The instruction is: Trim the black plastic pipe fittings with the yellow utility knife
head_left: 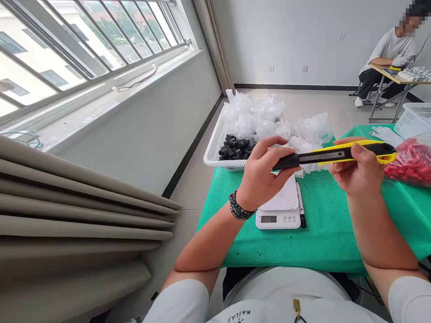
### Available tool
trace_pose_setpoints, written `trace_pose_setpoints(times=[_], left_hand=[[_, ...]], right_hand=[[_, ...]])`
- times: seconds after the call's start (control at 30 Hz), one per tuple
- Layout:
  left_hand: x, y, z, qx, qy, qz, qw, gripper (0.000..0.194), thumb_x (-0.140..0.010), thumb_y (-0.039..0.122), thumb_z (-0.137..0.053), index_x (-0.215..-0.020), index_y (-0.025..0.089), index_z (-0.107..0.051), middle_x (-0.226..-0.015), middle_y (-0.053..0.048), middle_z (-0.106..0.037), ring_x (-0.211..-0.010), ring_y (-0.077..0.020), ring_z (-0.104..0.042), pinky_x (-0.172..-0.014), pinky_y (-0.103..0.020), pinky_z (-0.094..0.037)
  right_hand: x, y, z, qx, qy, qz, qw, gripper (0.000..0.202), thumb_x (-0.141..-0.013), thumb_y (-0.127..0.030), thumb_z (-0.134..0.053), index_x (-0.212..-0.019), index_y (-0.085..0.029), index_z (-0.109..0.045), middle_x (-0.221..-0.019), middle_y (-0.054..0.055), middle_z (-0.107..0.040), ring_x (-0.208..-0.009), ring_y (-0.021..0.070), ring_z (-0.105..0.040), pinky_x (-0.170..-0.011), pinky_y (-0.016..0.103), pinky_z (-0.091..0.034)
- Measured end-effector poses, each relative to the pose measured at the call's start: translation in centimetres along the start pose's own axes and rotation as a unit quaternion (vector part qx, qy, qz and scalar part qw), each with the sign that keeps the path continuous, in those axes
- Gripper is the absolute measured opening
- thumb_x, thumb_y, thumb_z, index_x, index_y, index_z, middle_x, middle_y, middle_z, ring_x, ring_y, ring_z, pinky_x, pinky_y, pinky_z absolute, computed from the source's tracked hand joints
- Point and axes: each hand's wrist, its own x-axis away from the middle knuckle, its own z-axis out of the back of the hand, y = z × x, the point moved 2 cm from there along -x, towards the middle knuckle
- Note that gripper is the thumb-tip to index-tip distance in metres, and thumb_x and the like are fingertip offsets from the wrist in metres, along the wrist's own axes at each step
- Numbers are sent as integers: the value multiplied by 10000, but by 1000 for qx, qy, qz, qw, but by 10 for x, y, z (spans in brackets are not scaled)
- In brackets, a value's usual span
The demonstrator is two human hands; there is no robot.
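Observation:
A yellow and black utility knife is held level above the table by my right hand, its fingers closed round the handle. My left hand grips a black piece at the knife's front end. The two meet there, but I cannot tell whether the piece is separate or how far any blade reaches into it. Below my left hand stands a white digital scale with a lit display. A black-and-white marker lies along the scale's right side.
A white basket at the back left holds black tube-like parts and clear plastic bags. Right are a bag of red pieces, a white glove and another basket. A person sits at a far table.

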Motion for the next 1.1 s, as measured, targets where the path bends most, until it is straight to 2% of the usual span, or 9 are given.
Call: trace_pose_setpoints(times=[0.2,0.3,0.43,0.53,0.6,0.67,0.8,0.93,1.1], left_hand=[[5,4,-2,-20,6,-41,999,270,-992,391,-745,-1192,211,-752,-1082,-94,-807,-946,-201,-782,-856,-310,-661],[0,8,0,137,-16,66,988,260,-960,396,-780,-1111,185,-758,-888,-64,-792,-754,-175,-768,-685,-269,-638],[-3,7,-3,398,-86,344,846,407,-996,587,-677,-994,181,-660,-672,-12,-699,-462,-129,-641,-416,-224,-498],[-3,6,-5,464,-123,390,785,476,-1008,668,-606,-994,193,-606,-657,7,-666,-388,-86,-530,-360,-197,-396],[-2,4,-4,452,-144,341,812,509,-984,695,-629,-1072,194,-600,-701,8,-665,-443,-92,-565,-407,-205,-444],[-1,3,-3,384,-169,258,870,572,-901,674,-759,-1166,194,-598,-770,3,-671,-540,-113,-627,-487,-227,-516],[-1,2,3,81,-118,44,989,451,-875,421,-873,-1203,206,-650,-937,-50,-710,-758,-166,-691,-666,-280,-601],[-3,0,7,-97,-41,-98,990,248,-986,268,-729,-1225,216,-689,-1045,-95,-729,-865,-191,-717,-757,-300,-623],[-3,6,7,-71,-36,-117,990,298,-970,248,-748,-1261,214,-690,-1001,-80,-762,-817,-187,-730,-717,-278,-601]], right_hand=[[2,4,-1,-4,30,18,999,334,-773,-572,-855,-856,-265,-753,-481,-57,-573,-339,139,-527,-293,253,-389],[3,3,-10,-13,33,14,999,385,-729,-596,-871,-818,-247,-735,-458,-62,-561,-327,135,-517,-291,247,-391],[3,-1,-20,-23,25,27,999,368,-743,-577,-867,-821,-236,-750,-430,-59,-575,-311,127,-497,-287,238,-396],[3,-4,-19,-13,14,45,999,318,-759,-527,-869,-824,-229,-777,-434,-50,-592,-322,131,-519,-295,238,-414],[1,-5,-15,-12,16,42,999,300,-759,-503,-866,-813,-221,-780,-435,-47,-596,-320,128,-520,-289,231,-405],[-1,-4,-12,-24,28,26,999,300,-754,-497,-855,-796,-214,-764,-426,-54,-579,-311,121,-505,-278,220,-383],[-5,4,-11,-46,42,-24,998,353,-762,-543,-834,-815,-212,-724,-427,-74,-546,-316,110,-489,-287,212,-382],[-2,10,-17,-52,8,-46,998,451,-724,-612,-884,-873,-228,-699,-460,-81,-573,-329,100,-486,-296,205,-360],[3,9,-21,-54,15,-29,998,419,-741,-594,-885,-808,-240,-670,-478,-74,-591,-336,96,-494,-302,197,-321]])
